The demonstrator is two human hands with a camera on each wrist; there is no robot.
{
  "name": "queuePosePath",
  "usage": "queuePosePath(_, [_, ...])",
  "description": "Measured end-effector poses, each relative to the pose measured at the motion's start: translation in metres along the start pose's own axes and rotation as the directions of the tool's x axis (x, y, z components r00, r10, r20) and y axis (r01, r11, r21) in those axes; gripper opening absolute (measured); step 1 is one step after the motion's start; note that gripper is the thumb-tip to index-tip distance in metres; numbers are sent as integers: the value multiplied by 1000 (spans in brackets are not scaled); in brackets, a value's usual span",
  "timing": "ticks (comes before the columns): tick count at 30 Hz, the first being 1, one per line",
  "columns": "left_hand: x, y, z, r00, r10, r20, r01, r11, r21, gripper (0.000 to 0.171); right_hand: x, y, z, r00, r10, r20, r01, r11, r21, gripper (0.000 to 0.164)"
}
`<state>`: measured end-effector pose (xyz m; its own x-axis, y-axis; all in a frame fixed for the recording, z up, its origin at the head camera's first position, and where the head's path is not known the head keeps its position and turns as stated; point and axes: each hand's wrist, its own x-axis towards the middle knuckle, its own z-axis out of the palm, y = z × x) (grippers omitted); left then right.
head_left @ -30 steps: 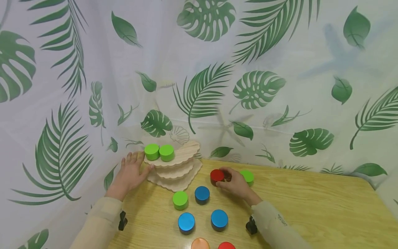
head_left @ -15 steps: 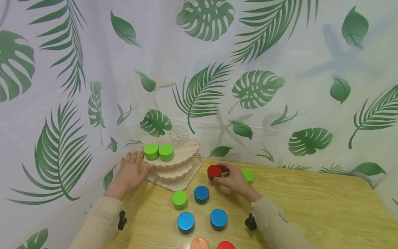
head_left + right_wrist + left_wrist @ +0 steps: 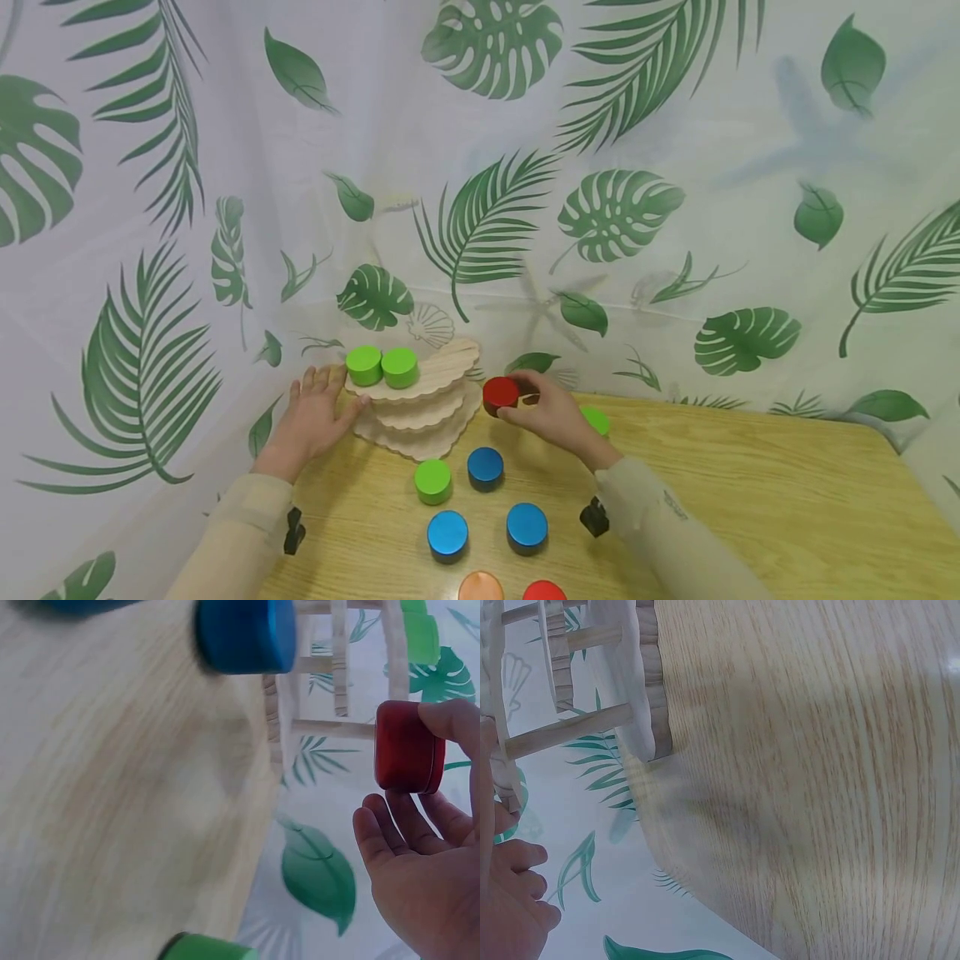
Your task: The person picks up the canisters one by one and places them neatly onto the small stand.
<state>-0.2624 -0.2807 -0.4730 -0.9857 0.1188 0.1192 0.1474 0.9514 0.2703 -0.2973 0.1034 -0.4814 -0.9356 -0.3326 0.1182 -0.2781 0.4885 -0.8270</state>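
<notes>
A wooden tiered stand (image 3: 442,372) with scalloped shelves is at the back left of the table. My left hand (image 3: 311,422) holds its left end, thumb at the front edge of the top shelf and forefinger behind the corner. Two green round tins (image 3: 400,367) sit side by side on that shelf. My right hand (image 3: 551,408) grips a red round tin (image 3: 500,394) between thumb and fingers, just right of the stand. In the right wrist view the red tin (image 3: 409,748) is held on its side relative to the camera, thumb on its lid edge.
On the table (image 3: 750,492) stand three blue tins (image 3: 527,527), a green tin (image 3: 432,481), an orange tin (image 3: 481,587) and another red tin (image 3: 544,591). One more green tin (image 3: 596,420) is partly behind my right hand. A leaf-print curtain (image 3: 637,275) borders the back and left.
My right hand has carried the red tin left and back, closer to the stand, away from the green tin on the right. My left hand stays at the stand's left end.
</notes>
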Motion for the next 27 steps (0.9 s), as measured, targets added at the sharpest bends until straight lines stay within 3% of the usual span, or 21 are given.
queuePosePath(10, [-1,2,-2,1000,-3,0,3,1000,-14,83,11,-29,3,997,-66,28,65,997,40,55])
queuePosePath(27, [0,0,-1,1000,1,-5,-1,1000,-16,83,40,-59,25,998,-66,23,65,996,61,53])
